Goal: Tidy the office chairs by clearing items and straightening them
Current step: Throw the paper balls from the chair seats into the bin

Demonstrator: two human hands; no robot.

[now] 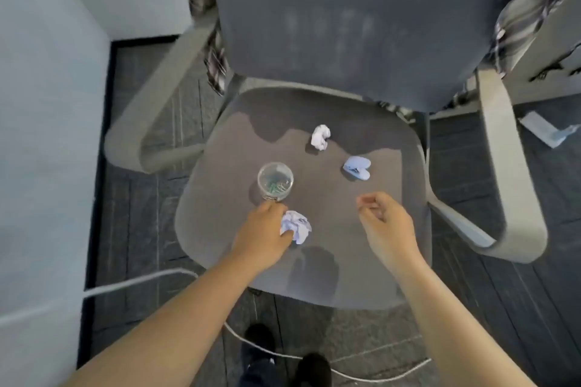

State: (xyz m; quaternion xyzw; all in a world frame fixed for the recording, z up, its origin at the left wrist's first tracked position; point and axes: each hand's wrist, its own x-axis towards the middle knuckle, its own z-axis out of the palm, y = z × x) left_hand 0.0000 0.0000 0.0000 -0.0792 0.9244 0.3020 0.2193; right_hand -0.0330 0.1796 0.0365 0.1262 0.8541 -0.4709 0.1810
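Observation:
A grey office chair faces me, its seat [339, 261] carrying several small items. My left hand [262, 232] grips a crumpled bluish paper ball [297, 226] at the seat's front left. Just beyond that hand stands a clear round tub of paper clips [275, 181]. A second crumpled white paper ball [320, 137] lies near the back of the seat, and a light blue clip [356, 167] lies to its right. My right hand [385, 223] hovers over the seat's front right, fingers loosely curled and empty. A plaid garment [210, 50] hangs over the backrest [361, 25].
Grey armrests [503, 166] curve out on both sides of the seat. A white cable [125, 283] runs across the dark carpet floor by my feet. A pale wall [47, 135] stands close on the left, and a white desk edge with papers sits at the right.

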